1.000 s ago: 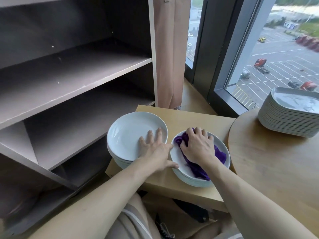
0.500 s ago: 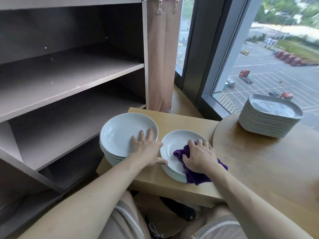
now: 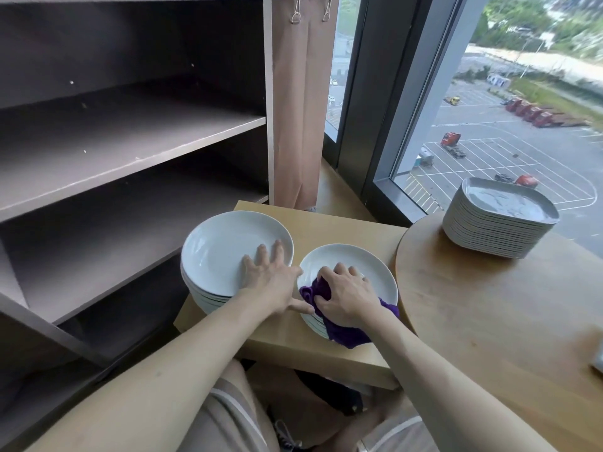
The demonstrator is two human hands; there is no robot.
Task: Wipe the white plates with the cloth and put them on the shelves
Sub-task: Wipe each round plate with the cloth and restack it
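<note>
White plates sit in two stacks on the low worktop: a larger stack at the low worktop's left end and a smaller stack at its right end, their rims close together. The purple cloth lies bunched on the top plate of the smaller stack, on the side nearest the low worktop's front edge, with one end draped past the rim. The right hand lies directly on top of the cloth, its fingers curled into the fabric and gripping it against the plate, so the cloth shows only at the hand's left side and below the wrist. The left hand rests flat on the top plate of the larger stack, fingers straight and spread, holding nothing; its thumb reaches toward the smaller stack's rim, just beside the cloth. The shelves stand left of the low worktop, a round worktop carrying a pile of grey squarish plates adjoins its right side, and a tan curtain hangs behind it.
</note>
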